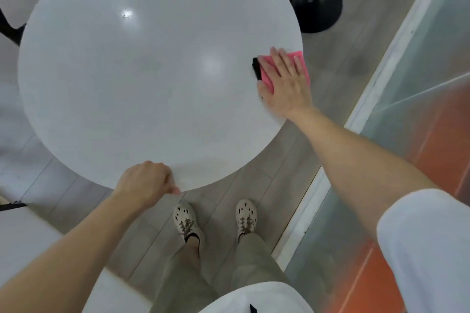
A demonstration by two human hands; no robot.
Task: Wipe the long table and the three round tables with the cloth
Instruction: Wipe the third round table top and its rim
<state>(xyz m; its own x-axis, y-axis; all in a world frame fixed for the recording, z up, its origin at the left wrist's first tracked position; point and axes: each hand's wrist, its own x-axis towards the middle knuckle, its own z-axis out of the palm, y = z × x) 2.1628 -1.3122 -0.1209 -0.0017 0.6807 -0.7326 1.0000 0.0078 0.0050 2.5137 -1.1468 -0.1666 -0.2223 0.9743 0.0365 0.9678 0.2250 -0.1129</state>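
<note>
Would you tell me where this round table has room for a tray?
The round table is bare across its middle and left, up to the black chair legs. Crowded: the right rim, where the right hand presses the pink cloth, and the near rim, which the left hand holds.

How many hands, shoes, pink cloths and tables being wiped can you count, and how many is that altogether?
Hands: 2 (left hand, right hand)
Shoes: 2 (left shoe, right shoe)
Pink cloth: 1
Table being wiped: 1
Total: 6
</note>
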